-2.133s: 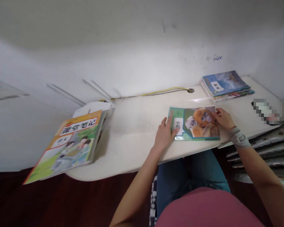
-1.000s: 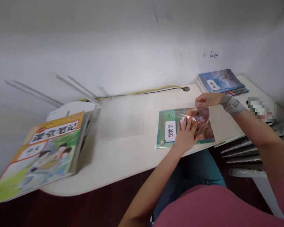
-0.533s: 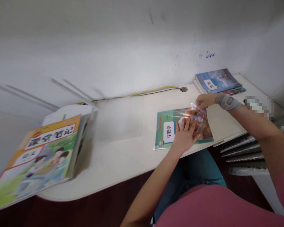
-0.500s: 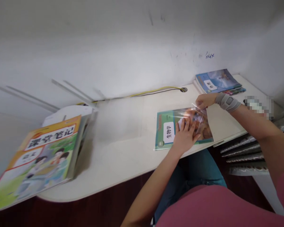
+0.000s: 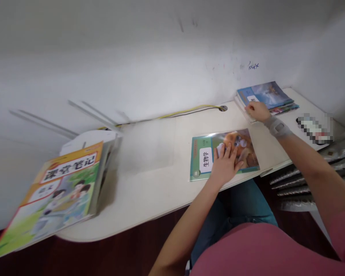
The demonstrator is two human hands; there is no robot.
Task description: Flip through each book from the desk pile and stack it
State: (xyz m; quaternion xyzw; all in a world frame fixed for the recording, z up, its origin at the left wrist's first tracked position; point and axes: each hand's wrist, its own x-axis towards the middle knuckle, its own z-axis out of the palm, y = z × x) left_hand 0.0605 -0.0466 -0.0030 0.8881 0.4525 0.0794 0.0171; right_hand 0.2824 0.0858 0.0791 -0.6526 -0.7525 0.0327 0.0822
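Left hand of the seated person, laid palm down with the fingers slightly spread, pressed on the middle of a green-bordered paperback textbook with a white label and a photograph of golden-furred monkeys on its cover. The textbook lay flat on a long white desk, its lower edge close to the front edge, directly before the person. Right hand, curled into a loose fist beyond the textbook's upper right corner, overlapped in view the near left part of a stack of books topped by a blue cover; whether it touched the stack, or pinched anything between the fingers, could not be told. A grey band encircled the right wrist. To the right of the stack lay a dark-edged oblong object, its surface pixelated. At the desk's rounded left end, well apart from both hands, an orange-and-green illustrated book jutted past the front edge. Along the base of the white wall, a thin yellow cable ran to a round hole in the desktop.
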